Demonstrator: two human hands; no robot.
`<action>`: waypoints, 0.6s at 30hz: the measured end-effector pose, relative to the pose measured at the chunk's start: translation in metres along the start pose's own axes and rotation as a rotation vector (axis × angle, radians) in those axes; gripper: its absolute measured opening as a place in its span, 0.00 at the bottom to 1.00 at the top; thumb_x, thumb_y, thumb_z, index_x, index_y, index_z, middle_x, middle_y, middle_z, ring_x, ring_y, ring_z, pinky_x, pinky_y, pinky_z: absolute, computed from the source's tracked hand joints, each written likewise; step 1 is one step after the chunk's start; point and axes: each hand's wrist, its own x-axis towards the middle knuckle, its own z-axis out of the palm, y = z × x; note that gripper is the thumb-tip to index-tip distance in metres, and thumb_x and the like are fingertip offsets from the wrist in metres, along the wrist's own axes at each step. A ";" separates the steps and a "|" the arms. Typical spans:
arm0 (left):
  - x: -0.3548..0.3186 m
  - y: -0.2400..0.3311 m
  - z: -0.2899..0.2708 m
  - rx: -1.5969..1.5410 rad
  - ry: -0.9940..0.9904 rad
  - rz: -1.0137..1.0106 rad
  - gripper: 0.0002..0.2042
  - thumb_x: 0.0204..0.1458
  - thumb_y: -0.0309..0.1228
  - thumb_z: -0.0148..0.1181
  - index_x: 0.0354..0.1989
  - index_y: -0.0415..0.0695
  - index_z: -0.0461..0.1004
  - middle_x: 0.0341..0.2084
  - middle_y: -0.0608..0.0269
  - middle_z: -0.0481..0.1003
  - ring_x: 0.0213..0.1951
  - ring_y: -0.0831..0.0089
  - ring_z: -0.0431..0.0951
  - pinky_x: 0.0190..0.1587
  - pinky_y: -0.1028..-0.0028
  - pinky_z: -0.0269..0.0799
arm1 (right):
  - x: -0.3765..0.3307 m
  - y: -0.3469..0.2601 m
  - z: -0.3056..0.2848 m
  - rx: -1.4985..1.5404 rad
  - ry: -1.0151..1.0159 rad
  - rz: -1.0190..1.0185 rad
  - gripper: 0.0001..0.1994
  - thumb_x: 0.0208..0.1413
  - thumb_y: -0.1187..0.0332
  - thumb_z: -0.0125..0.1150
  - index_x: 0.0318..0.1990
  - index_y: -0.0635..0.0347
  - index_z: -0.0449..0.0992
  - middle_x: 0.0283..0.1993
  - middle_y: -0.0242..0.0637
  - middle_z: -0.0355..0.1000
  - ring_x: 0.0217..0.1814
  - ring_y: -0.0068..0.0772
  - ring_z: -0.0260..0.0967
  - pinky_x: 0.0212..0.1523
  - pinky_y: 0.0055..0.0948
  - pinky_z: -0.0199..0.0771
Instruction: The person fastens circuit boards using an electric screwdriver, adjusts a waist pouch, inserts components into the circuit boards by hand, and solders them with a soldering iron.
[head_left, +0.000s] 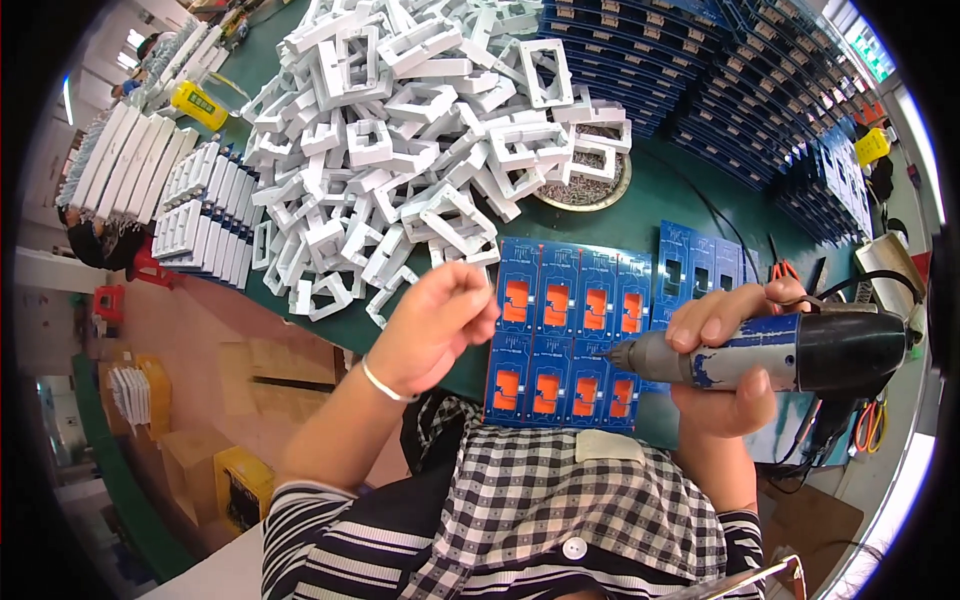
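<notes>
My right hand (735,395) wraps round an electric screwdriver (850,350) with a grey, blue and black body. The tool lies almost level, its tip pointing left over a blue circuit board panel (534,341). Orange shows through the rectangular cutouts of this panel, set in two rows. Just left of the panel, my left hand (435,325) is raised with fingers curled and pinched together. Whatever may be between those fingertips is too small or hidden to make out. Beyond it rises a big heap of white plastic frames (440,215).
A round dish of small screws (590,192) sits against the heap. Tall stacks of blue boards (690,90) stand at the back right. Another blue panel (678,240) lies beside the first. Red-handled pliers (785,270) lie at right, stacked white parts (200,210) at left.
</notes>
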 end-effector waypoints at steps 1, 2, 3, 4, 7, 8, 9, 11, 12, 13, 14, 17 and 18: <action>-0.011 -0.007 -0.006 -0.090 0.053 -0.053 0.03 0.58 0.26 0.56 0.37 0.41 0.69 0.31 0.63 0.74 0.31 0.76 0.73 0.34 0.78 0.71 | 0.000 0.001 0.002 0.001 0.001 0.019 0.33 0.45 0.56 0.72 0.54 0.55 0.57 0.30 0.39 0.70 0.30 0.39 0.73 0.34 0.37 0.77; -0.020 -0.014 -0.010 -0.180 0.105 -0.105 0.03 0.58 0.26 0.56 0.37 0.41 0.69 0.31 0.63 0.74 0.31 0.76 0.74 0.34 0.78 0.71 | -0.002 0.003 0.004 0.001 -0.001 0.019 0.33 0.45 0.56 0.72 0.54 0.55 0.57 0.30 0.39 0.70 0.30 0.39 0.73 0.34 0.37 0.77; -0.025 -0.020 -0.014 -0.207 0.100 -0.114 0.03 0.58 0.26 0.56 0.38 0.42 0.69 0.32 0.62 0.74 0.32 0.76 0.74 0.34 0.78 0.71 | -0.004 0.006 0.005 0.036 -0.009 0.060 0.34 0.45 0.57 0.73 0.54 0.55 0.57 0.30 0.39 0.70 0.31 0.39 0.73 0.34 0.37 0.77; -0.029 -0.024 -0.017 -0.233 0.093 -0.122 0.03 0.58 0.26 0.56 0.38 0.42 0.70 0.33 0.62 0.74 0.32 0.76 0.74 0.35 0.77 0.72 | -0.006 0.007 0.007 0.070 -0.018 0.100 0.34 0.45 0.58 0.73 0.54 0.55 0.57 0.30 0.40 0.70 0.31 0.39 0.74 0.34 0.37 0.77; -0.033 -0.030 -0.019 -0.267 0.069 -0.201 0.04 0.59 0.25 0.55 0.40 0.42 0.70 0.34 0.63 0.75 0.33 0.78 0.75 0.35 0.79 0.72 | -0.010 0.012 0.012 0.080 -0.035 0.119 0.34 0.45 0.58 0.73 0.54 0.55 0.57 0.30 0.40 0.70 0.32 0.39 0.74 0.35 0.37 0.77; -0.033 -0.031 -0.020 -0.264 0.070 -0.223 0.04 0.59 0.25 0.56 0.40 0.42 0.70 0.34 0.64 0.75 0.33 0.79 0.75 0.35 0.80 0.72 | -0.011 0.013 0.013 0.077 -0.053 0.129 0.34 0.45 0.58 0.73 0.54 0.55 0.56 0.31 0.40 0.70 0.32 0.39 0.74 0.35 0.37 0.77; -0.034 -0.031 -0.020 -0.266 0.068 -0.225 0.04 0.59 0.25 0.56 0.40 0.42 0.70 0.34 0.64 0.75 0.33 0.79 0.75 0.35 0.80 0.72 | -0.013 0.011 0.015 0.048 -0.054 0.140 0.34 0.46 0.57 0.73 0.54 0.55 0.56 0.30 0.39 0.70 0.32 0.39 0.74 0.35 0.36 0.77; -0.035 -0.033 -0.019 -0.187 0.083 -0.215 0.05 0.58 0.26 0.57 0.40 0.42 0.71 0.32 0.65 0.74 0.30 0.81 0.73 0.33 0.82 0.69 | -0.014 0.010 0.019 0.022 -0.065 0.136 0.34 0.46 0.58 0.73 0.54 0.55 0.56 0.31 0.39 0.70 0.32 0.38 0.73 0.35 0.36 0.77; -0.036 -0.033 -0.019 -0.192 0.080 -0.223 0.05 0.58 0.26 0.57 0.40 0.42 0.71 0.32 0.65 0.74 0.30 0.81 0.73 0.33 0.82 0.69 | -0.015 0.011 0.020 0.000 -0.078 0.134 0.34 0.47 0.58 0.73 0.55 0.55 0.55 0.32 0.39 0.70 0.32 0.37 0.73 0.35 0.36 0.77; -0.037 -0.031 -0.017 -0.026 0.106 -0.202 0.05 0.57 0.27 0.59 0.39 0.41 0.72 0.30 0.68 0.74 0.29 0.82 0.71 0.31 0.83 0.66 | -0.016 0.010 0.022 -0.008 -0.071 0.138 0.34 0.47 0.58 0.73 0.55 0.55 0.55 0.32 0.39 0.70 0.32 0.37 0.73 0.35 0.36 0.77; -0.038 -0.029 -0.015 0.139 0.131 -0.181 0.06 0.56 0.28 0.61 0.38 0.40 0.73 0.28 0.70 0.73 0.27 0.84 0.69 0.30 0.84 0.64 | -0.016 0.009 0.024 0.001 -0.079 0.179 0.34 0.48 0.59 0.72 0.55 0.55 0.55 0.33 0.39 0.70 0.32 0.36 0.73 0.35 0.35 0.77; -0.038 -0.024 -0.010 0.753 0.120 0.036 0.05 0.49 0.26 0.66 0.31 0.40 0.76 0.22 0.70 0.70 0.24 0.81 0.67 0.27 0.80 0.62 | -0.018 0.008 0.023 0.021 -0.110 0.240 0.32 0.49 0.61 0.71 0.56 0.54 0.55 0.35 0.39 0.70 0.33 0.35 0.72 0.34 0.35 0.77; -0.037 -0.022 -0.009 0.973 0.076 0.176 0.05 0.47 0.25 0.67 0.29 0.41 0.76 0.21 0.69 0.70 0.23 0.78 0.68 0.26 0.78 0.64 | -0.018 0.009 0.022 0.042 -0.140 0.256 0.32 0.49 0.62 0.70 0.56 0.54 0.55 0.36 0.39 0.70 0.33 0.35 0.72 0.34 0.35 0.78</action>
